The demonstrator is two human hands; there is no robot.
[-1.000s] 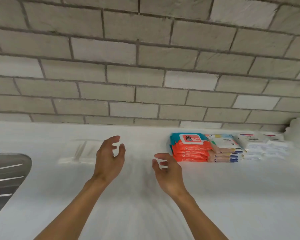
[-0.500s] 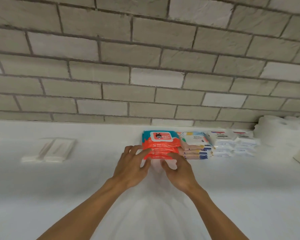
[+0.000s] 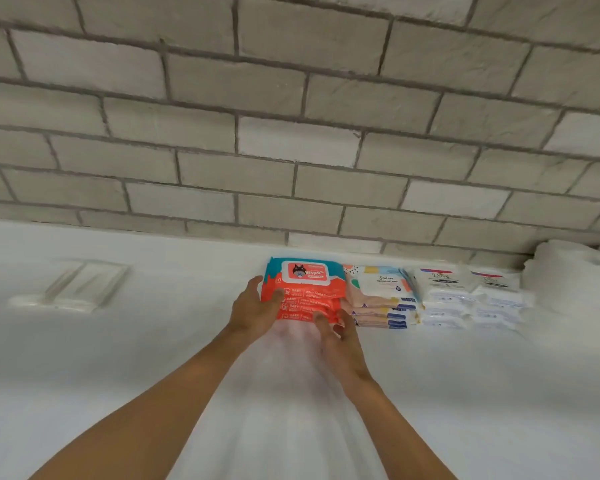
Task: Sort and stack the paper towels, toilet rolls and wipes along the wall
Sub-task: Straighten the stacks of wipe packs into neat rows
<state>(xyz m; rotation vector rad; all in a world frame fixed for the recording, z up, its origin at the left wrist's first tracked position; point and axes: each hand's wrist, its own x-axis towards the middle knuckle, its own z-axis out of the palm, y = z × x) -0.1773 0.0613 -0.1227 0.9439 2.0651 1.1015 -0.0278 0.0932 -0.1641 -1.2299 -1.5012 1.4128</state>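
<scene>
While both hands are at the stack of orange wipes (image 3: 305, 296), this stack sits on the white counter (image 3: 153, 358) at its far edge, just in front of the brick wall (image 3: 291, 133). It is made of several packs lying flat one on another. The top pack shows a white lid and a teal border.

The left hand (image 3: 253, 310) is at the left end of the stack. Its fingers lie close together along the left side and its thumb rests on the near face, so the near left corner is held between them. The right hand (image 3: 340, 337) is at the near side, lower down. Its fingers are fairly straight and a little spread, and their tips press against the near face of the lowest packs. This hand is blurred, so the place of its thumb I cannot tell.

To the right, touching the orange stack, is a stack of pastel wipes (image 3: 378, 296). Just beside it are two low stacks of white wipes (image 3: 440, 289), also along the wall. At the far right edge stand white paper rolls (image 3: 568, 275). Well apart to the left, a flat clear packet (image 3: 77, 285) lies on the counter.
</scene>
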